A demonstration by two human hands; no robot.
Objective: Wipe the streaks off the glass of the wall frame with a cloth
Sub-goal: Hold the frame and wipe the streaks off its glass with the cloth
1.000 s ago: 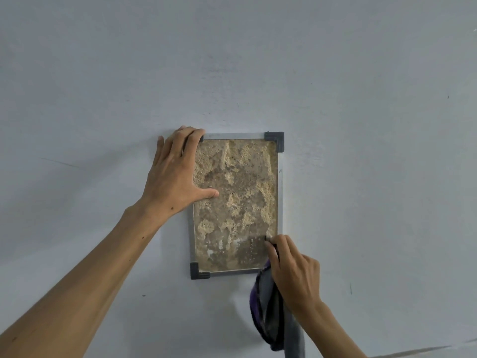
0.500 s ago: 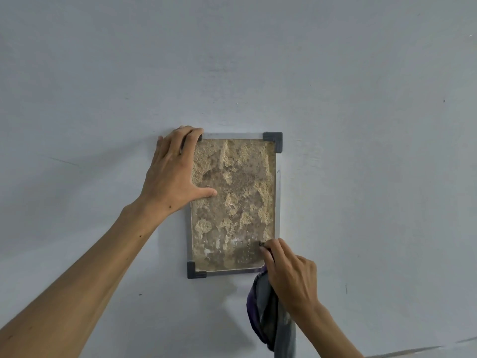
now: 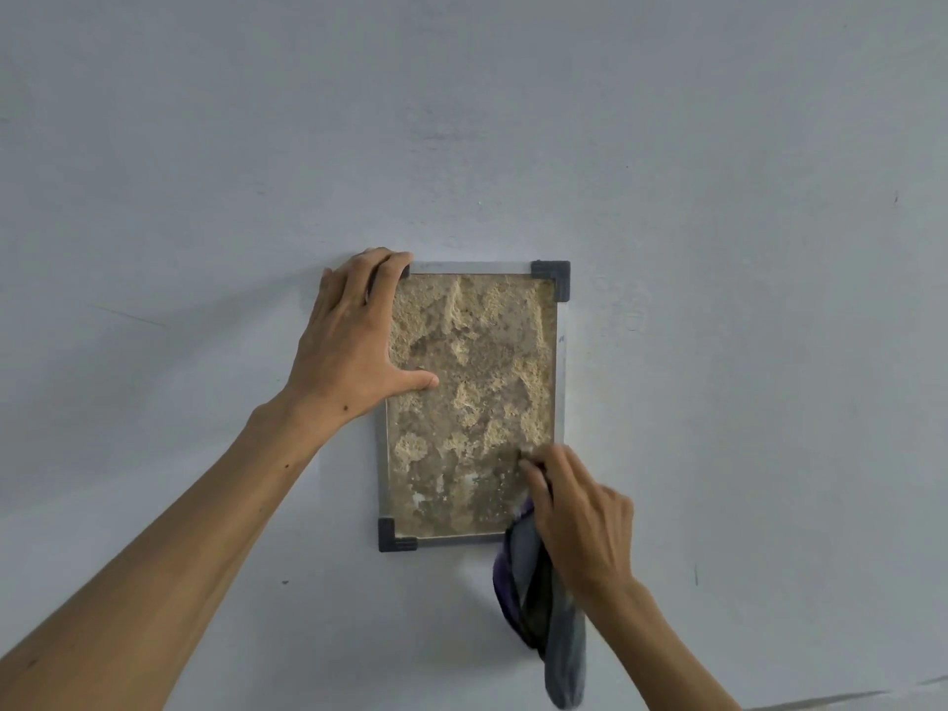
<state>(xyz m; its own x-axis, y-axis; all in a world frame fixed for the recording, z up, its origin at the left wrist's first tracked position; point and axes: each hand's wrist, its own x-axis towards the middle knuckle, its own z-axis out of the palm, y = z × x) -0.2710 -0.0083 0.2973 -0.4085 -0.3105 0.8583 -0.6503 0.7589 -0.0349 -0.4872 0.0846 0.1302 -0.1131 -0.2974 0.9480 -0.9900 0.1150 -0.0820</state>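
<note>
A small upright wall frame [image 3: 561, 361] with a thin metal rim and dark corner pieces hangs on the wall. Its glass [image 3: 477, 402] is covered in tan crusty patches and smears. My left hand [image 3: 354, 341] lies flat over the frame's upper left corner, fingers curled over the top edge and thumb on the glass. My right hand [image 3: 579, 515] presses on the glass at the lower right corner, holding a grey and purple cloth [image 3: 538, 608] that hangs down below the frame. The lower right corner piece is hidden by the hand and cloth.
A plain pale painted wall [image 3: 718, 248] fills the view around the frame, with a few small dark specks and faint scratch lines. A dark line crosses the bottom right corner.
My right hand with the cloth has shifted slightly on the lower right of the glass. My left hand stays on the upper left corner.
</note>
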